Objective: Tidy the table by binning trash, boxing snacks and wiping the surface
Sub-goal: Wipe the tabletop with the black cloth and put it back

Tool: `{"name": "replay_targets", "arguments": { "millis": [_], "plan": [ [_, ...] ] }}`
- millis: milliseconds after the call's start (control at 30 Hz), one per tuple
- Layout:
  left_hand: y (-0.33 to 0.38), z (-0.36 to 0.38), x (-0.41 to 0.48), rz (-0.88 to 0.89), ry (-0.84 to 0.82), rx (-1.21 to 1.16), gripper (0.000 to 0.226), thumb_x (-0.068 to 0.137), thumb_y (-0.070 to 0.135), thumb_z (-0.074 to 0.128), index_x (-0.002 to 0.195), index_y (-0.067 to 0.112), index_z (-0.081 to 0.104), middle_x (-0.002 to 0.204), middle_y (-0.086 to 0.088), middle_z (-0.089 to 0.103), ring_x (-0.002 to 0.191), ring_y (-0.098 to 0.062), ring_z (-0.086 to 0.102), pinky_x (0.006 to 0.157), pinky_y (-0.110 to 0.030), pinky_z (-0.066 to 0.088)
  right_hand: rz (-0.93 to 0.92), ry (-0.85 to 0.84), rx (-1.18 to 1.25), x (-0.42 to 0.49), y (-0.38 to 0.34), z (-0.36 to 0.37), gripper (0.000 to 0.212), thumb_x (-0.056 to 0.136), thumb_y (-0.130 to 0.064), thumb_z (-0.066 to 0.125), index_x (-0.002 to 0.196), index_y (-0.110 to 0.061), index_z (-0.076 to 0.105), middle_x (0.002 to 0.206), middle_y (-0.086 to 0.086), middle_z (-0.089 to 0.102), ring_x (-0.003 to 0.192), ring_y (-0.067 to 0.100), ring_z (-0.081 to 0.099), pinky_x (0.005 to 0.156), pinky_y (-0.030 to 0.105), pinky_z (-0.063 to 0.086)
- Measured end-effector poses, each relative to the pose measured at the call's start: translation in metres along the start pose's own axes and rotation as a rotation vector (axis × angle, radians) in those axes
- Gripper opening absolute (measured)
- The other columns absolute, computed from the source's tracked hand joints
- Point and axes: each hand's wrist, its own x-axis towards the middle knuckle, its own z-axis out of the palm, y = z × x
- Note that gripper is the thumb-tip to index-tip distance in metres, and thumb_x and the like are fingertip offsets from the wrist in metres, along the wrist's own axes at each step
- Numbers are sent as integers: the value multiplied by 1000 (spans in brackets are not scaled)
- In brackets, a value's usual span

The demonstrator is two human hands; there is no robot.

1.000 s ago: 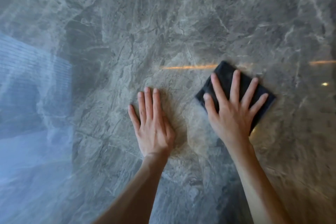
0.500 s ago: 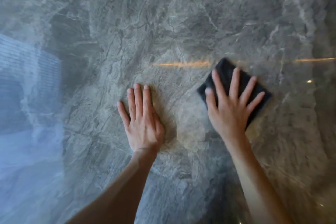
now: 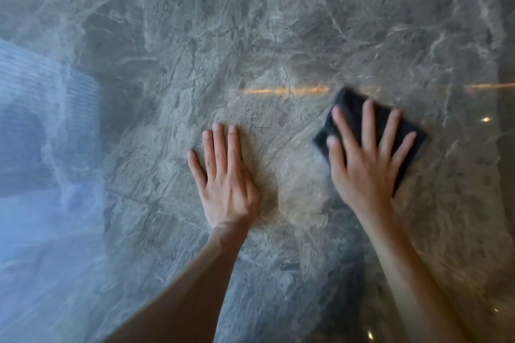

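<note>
Your right hand [image 3: 365, 172] lies flat, fingers spread, pressing the dark cloth [image 3: 354, 114] on the marble table [image 3: 250, 36]; no table edge shows. Your left hand [image 3: 225, 184] rests flat and empty just beside it. Wipe in overlapping strokes with even pressure, so that the cloth does not bunch.

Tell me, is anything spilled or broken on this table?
No, nothing stands out. The right hand presses a dark cloth flat on the grey marble table, and the left hand rests flat beside it.
</note>
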Motion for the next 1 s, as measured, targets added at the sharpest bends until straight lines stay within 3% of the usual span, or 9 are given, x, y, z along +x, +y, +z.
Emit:
{"name": "replay_targets", "arguments": {
  "millis": [100,333,467,600,667,733,833,900,1000],
  "plan": [
    [1,0,0,2,-5,-12,70,89,20,26,156,24,4,165,1,1,153,-17,-2,123,-53,2,108,30,91,58,-44,-4,52,98,-60,22,149,-49,22,164,2,20,149,46,10,112,72,10],
    [2,-1,-2,2,-21,3,66,95,23,32,155,25,6,165,-1,4,153,-18,0,122,-54,6,-482,-56,91,-39,-58,-1,52,99,-55,28,150,-49,17,164,-8,16,153,34,3,118,65,7],
    [3,-2,-1,-2,-27,-6,69,93,17,33,156,26,6,165,-1,2,153,-18,-2,122,-55,3,-284,-93,-39,-38,20,-2,52,100,-56,18,151,-47,14,164,-6,17,153,31,6,120,61,6],
    [4,-4,-2,3,-35,-8,70,91,17,34,156,26,8,165,-2,3,153,-19,-2,122,-55,3,117,8,35,37,-3,-6,52,100,-57,18,151,-46,20,164,-1,19,151,38,12,116,67,10],
    [5,-5,-1,6,-34,-8,70,92,16,36,156,26,8,165,-2,3,153,-19,-2,122,-54,3,24,5,86,47,-43,-7,53,99,-57,22,150,-46,22,163,-2,21,151,39,11,116,67,10],
    [6,-6,-1,11,-38,-6,69,93,18,36,156,26,10,165,-2,4,153,-19,-1,122,-54,3,-265,2,103,18,-64,-4,52,99,-54,28,150,-46,21,164,-5,20,152,35,9,118,64,10],
    [5,-7,-2,6,-34,6,67,93,20,34,156,25,10,165,-2,3,153,-19,-1,122,-54,4,-521,-78,103,-54,-39,-1,52,100,-53,30,151,-47,19,165,-9,14,153,28,5,120,59,10],
    [4,-5,-2,-2,-23,-6,67,92,18,33,156,26,11,165,-1,4,153,-18,-1,122,-54,4,-495,-103,39,-74,1,-3,53,100,-55,27,151,-47,17,165,-8,14,153,26,7,121,58,10],
    [5,-4,-1,0,2,-8,67,92,18,31,155,26,11,165,-2,6,153,-19,1,122,-55,4,-213,-91,-25,-33,39,-5,51,101,-56,19,151,-48,16,164,-6,18,153,25,9,121,58,9]
  ]
}}
